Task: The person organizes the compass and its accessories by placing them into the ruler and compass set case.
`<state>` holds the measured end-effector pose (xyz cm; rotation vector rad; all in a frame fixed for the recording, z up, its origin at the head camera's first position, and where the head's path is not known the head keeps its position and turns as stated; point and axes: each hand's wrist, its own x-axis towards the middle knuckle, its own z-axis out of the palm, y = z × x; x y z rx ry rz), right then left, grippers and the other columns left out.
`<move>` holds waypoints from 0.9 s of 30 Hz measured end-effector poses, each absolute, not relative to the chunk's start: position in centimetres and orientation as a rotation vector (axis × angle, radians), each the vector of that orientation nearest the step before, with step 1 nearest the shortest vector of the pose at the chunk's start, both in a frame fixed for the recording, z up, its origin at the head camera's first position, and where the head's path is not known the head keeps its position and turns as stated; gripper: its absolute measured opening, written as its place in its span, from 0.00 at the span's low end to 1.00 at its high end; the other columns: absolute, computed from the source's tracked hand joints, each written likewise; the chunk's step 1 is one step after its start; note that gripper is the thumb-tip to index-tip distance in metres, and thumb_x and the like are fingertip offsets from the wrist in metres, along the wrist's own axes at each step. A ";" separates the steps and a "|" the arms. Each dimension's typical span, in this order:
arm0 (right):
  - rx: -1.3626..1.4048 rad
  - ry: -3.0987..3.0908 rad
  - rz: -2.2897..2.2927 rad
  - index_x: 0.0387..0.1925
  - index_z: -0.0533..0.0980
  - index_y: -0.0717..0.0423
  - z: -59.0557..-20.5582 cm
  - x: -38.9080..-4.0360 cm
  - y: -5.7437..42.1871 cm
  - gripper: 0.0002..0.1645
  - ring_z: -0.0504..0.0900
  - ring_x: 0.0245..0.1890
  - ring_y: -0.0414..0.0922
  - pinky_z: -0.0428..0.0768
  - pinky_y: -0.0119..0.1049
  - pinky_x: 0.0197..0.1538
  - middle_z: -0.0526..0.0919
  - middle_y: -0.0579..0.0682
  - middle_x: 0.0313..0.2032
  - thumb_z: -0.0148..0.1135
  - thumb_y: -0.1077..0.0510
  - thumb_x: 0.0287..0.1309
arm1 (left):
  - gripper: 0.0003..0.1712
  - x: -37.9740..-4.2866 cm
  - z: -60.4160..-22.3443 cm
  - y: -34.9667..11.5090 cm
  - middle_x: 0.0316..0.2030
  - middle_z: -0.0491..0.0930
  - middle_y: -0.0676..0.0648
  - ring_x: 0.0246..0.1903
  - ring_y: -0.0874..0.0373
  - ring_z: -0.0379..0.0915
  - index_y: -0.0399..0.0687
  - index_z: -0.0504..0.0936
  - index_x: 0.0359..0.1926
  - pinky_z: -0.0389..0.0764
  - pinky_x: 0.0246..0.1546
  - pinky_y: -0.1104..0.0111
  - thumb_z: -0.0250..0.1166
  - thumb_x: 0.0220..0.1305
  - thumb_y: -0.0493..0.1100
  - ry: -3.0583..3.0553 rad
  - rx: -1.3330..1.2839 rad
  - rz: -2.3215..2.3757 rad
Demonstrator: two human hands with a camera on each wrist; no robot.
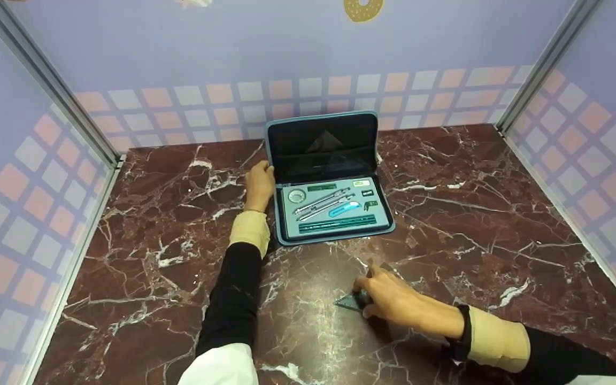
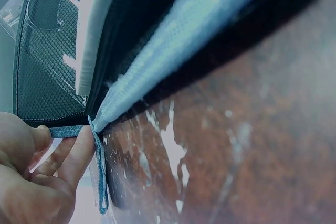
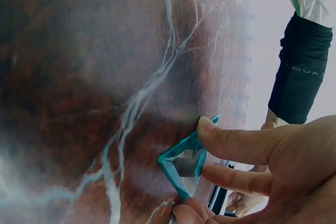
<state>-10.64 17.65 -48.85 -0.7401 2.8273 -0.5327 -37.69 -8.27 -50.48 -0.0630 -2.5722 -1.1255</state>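
A stationery case [image 1: 335, 240] with blue-grey edges stands open towards the back of the table, its black lid [image 1: 318, 133] raised. My left hand [image 1: 260, 187] is at the case's left side, by the hinge. In the left wrist view its thumb and fingers pinch a narrow blue-grey fabric strap [image 2: 67, 131] at the corner. Nearer to me, low over the table, my right hand [image 1: 396, 299] holds a small set square [image 1: 348, 303]. Teal edges and a hollow middle show on the set square [image 3: 170, 177] in the right wrist view, between thumb and fingers.
In the case's grey insert sit a round item [image 1: 297, 196], two silver compasses [image 1: 321, 206], a blue cutter-like piece [image 1: 344, 208], dark green pencils [image 1: 337, 224], an eraser [image 1: 361, 183] and a sharpener [image 1: 367, 193]. A tiled wall [image 1: 179, 99] stands behind; side walls flank the marble-look table [image 1: 169, 299].
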 end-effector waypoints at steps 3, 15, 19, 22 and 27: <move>-0.781 2.859 -0.538 0.44 0.84 0.62 -48.9 -10.3 17.7 0.24 0.82 0.38 0.57 0.84 0.53 0.43 0.79 0.60 0.40 0.83 0.65 0.41 | 0.18 -37.8 -50.5 -8.3 0.23 0.66 0.44 0.30 0.41 0.68 0.43 0.66 0.25 0.73 0.39 0.51 0.60 0.74 0.34 -2.573 -0.074 -1.128; -0.727 2.830 -0.521 0.45 0.85 0.61 -48.8 -10.5 17.4 0.24 0.78 0.37 0.50 0.84 0.47 0.41 0.77 0.55 0.37 0.82 0.66 0.42 | 0.12 -37.8 -50.6 -8.4 0.29 0.76 0.36 0.36 0.38 0.73 0.35 0.75 0.33 0.75 0.43 0.50 0.58 0.77 0.36 -2.626 -0.023 -1.139; -0.667 2.807 -0.513 0.45 0.83 0.58 -48.7 -10.8 17.4 0.25 0.74 0.36 0.47 0.83 0.46 0.41 0.73 0.51 0.37 0.83 0.64 0.41 | 0.13 -38.0 -50.6 -8.3 0.26 0.74 0.39 0.34 0.39 0.73 0.37 0.72 0.30 0.75 0.42 0.50 0.58 0.76 0.36 -2.608 -0.029 -1.135; -0.665 2.817 -0.525 0.43 0.81 0.56 -48.7 -11.0 17.6 0.27 0.72 0.35 0.46 0.80 0.45 0.40 0.69 0.49 0.37 0.85 0.62 0.38 | 0.17 -38.0 -50.6 -8.3 0.24 0.68 0.42 0.32 0.42 0.69 0.41 0.68 0.27 0.73 0.40 0.52 0.58 0.76 0.36 -2.615 -0.015 -1.135; -0.706 2.866 -0.535 0.37 0.82 0.56 -48.8 -11.1 17.8 0.26 0.71 0.33 0.46 0.77 0.45 0.38 0.68 0.48 0.36 0.86 0.61 0.33 | 0.15 -38.0 -50.7 -8.4 0.25 0.71 0.41 0.32 0.41 0.71 0.40 0.70 0.28 0.74 0.41 0.51 0.58 0.76 0.36 -2.621 -0.035 -1.128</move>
